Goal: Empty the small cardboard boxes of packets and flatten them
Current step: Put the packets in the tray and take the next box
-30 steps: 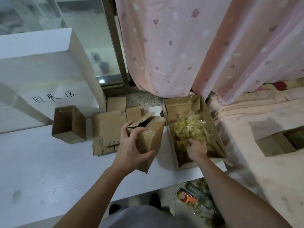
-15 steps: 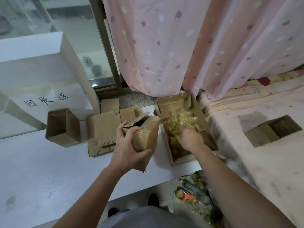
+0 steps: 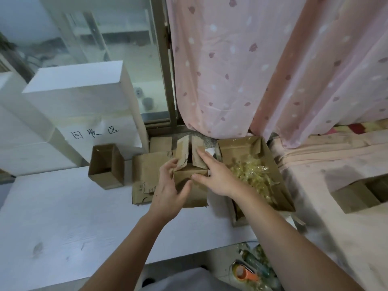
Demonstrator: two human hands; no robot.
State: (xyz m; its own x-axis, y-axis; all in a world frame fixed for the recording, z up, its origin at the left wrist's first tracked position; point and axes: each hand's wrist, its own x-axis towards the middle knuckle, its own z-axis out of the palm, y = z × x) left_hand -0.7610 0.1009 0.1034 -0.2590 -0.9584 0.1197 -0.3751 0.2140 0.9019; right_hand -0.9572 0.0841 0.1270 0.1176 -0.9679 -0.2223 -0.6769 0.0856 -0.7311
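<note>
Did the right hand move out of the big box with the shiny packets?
Yes. The right hand left the large cardboard box of packets and moved left onto the small brown cardboard box.

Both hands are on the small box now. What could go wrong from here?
1. The small brown cardboard box lies partly over the flattened brown cardboard sheet; pressing might slide both.
2. The large open cardboard box of yellow packets overhangs the white table edge; a nudge from the right hand could tip it.

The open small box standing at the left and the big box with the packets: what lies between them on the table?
In the head view, flattened cardboard lies there, and on it the small box that both hands work on.
</note>
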